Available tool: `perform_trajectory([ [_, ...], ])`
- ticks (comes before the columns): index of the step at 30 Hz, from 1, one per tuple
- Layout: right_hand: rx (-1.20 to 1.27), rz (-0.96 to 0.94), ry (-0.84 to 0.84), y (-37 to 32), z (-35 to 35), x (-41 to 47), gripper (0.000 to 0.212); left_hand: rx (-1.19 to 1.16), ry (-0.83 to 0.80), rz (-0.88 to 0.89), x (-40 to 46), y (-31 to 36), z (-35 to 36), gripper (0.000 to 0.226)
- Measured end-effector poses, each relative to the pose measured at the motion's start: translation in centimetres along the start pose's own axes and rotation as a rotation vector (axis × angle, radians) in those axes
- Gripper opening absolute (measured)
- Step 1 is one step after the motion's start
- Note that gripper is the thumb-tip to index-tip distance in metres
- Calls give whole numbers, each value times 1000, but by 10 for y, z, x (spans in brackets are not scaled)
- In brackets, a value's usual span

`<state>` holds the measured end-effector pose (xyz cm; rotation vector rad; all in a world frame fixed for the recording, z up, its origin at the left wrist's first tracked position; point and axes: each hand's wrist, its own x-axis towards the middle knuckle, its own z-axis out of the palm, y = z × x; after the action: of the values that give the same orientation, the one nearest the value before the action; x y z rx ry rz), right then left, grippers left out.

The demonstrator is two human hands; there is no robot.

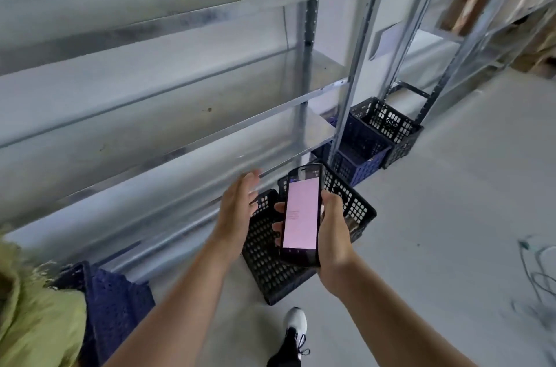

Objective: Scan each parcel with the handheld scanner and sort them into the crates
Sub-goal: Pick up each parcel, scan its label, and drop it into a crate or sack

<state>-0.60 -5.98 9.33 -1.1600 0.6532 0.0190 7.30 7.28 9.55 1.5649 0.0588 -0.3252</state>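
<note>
Black handheld scanner [301,214] with its pink screen lit sits gripped in the right hand [331,231] above one black plastic crate [270,261], left hand [236,211] spread beside it, grey floor [436,201] bare rightward.

**A warehouse stockroom with steel racking**

This is a storage or sorting room of a warehouse. Bare galvanised metal shelving [168,89] fills the view from nine to twelve o'clock, its perforated uprights [310,44] rising out of frame. A second rack [481,35] at one o'clock carries brown cardboard boxes [463,10]. The floor [451,201] is smooth grey concrete. Perforated plastic crates stand along the foot of the shelving: a black crate [270,255] at the centre, a blue crate [358,153] and another black crate [388,129] beyond it towards one o'clock, and a blue one [117,303] at seven o'clock. Loose cables [538,270] lie on the floor at four o'clock.
</note>
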Motion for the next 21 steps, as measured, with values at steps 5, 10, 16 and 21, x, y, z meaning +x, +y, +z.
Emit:
perform_trajectory([
  [5, -7, 51, 103, -24, -52, 94, 62, -10, -104, -66, 89, -30, 66, 35],
  [10, -58, 145, 163, -48, -95, 180, 66, 7, -148, -194, 178, -59, 135, 33],
  [16, 18, 214, 225, -59, -173, 262, 64, 70, -200, -300, 248, -99, 220, 38],
  [21, 36, 257, 228, -48, -261, 350, 67, 124, -134, -418, 295, -161, 301, 40],
])
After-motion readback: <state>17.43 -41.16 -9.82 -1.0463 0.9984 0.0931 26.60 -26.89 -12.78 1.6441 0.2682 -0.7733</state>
